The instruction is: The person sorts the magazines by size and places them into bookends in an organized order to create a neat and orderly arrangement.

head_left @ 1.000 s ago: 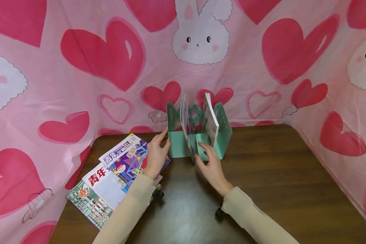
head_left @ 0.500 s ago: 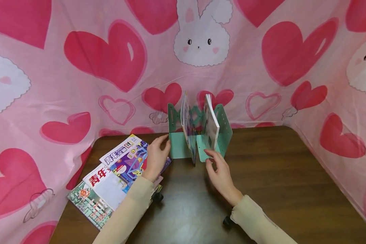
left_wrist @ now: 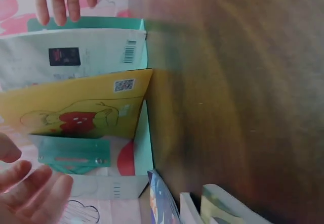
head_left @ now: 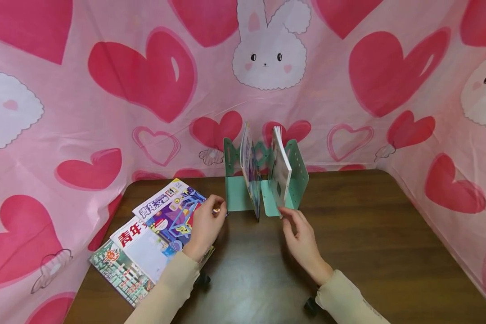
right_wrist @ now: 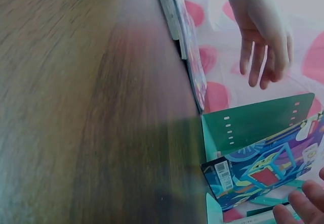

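A mint-green bookend (head_left: 235, 195) stands at the back, two upright magazines in it. The left one (head_left: 251, 175) leans slightly, showing a colourful cover (right_wrist: 263, 168) in the right wrist view and a yellow back (left_wrist: 81, 105) in the left wrist view. A white-backed magazine (head_left: 282, 168) stands near the right panel. My left hand (head_left: 205, 225), fingers loosely bent and holding nothing, hovers over the right edge of a pile of magazines (head_left: 146, 252). My right hand (head_left: 303, 238) is relaxed and holds nothing, its fingertips close to the white magazine's lower front corner.
The pile lies fanned out at the left of the dark wooden table (head_left: 368, 252), a purple cover on top. Pink cloth (head_left: 210, 94) with hearts and rabbits hangs behind and at the sides. A small black piece (head_left: 311, 307) sits under the right cuff.
My left hand has drawn back from the bookend's left panel toward the pile. My right hand has moved right and nearer, away from the left magazine. The standing magazines have stayed put.
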Motion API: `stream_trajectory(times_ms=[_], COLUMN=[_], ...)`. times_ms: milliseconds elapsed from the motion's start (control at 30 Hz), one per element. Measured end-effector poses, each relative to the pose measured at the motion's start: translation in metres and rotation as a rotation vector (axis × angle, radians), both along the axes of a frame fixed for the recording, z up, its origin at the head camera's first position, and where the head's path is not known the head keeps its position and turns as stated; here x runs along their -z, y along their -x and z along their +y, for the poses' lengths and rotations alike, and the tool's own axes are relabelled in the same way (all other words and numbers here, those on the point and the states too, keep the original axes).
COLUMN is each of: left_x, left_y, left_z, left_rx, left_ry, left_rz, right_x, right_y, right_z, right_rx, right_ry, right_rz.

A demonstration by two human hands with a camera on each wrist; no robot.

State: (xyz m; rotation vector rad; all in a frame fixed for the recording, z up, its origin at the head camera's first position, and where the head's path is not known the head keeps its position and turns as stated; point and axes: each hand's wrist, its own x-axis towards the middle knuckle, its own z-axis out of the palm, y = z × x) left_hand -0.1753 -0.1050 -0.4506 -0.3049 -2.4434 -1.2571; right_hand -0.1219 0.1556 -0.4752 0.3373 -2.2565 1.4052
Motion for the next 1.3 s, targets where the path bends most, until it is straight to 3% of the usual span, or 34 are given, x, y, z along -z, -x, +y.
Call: stream_trajectory(times_ms=[300, 633, 833, 1033, 1300], left_x=[0.008, 0.013, 0.015, 0.02, 0.027], left_y=[-0.02, -0.034, -0.038, -0.043, -0.048], left_z=[0.004, 0.005, 0.007, 0.004, 0.003], left_rx=[0.006, 0.035, 0.055, 0.052, 0.058], left_ry=[0.147, 0.195, 0.19, 0.191, 0.22], left_rz=[-0.026, 0.081, 0.013, -0.072, -0.05], right_x=[-0.004, -0.03, -0.05, -0.062, -0.065], right_y=[-0.001, 0.012, 0.025, 0.041, 0.057], right_z=[0.015, 0.032, 0.051, 0.063, 0.063], right_rx=[0.008, 0.042, 0.142, 0.196, 0.178], right_ry=[0.023, 0.068, 0.061, -0.004, -0.09], right_rz=[-0.019, 0.034, 0.111, 0.068, 0.022])
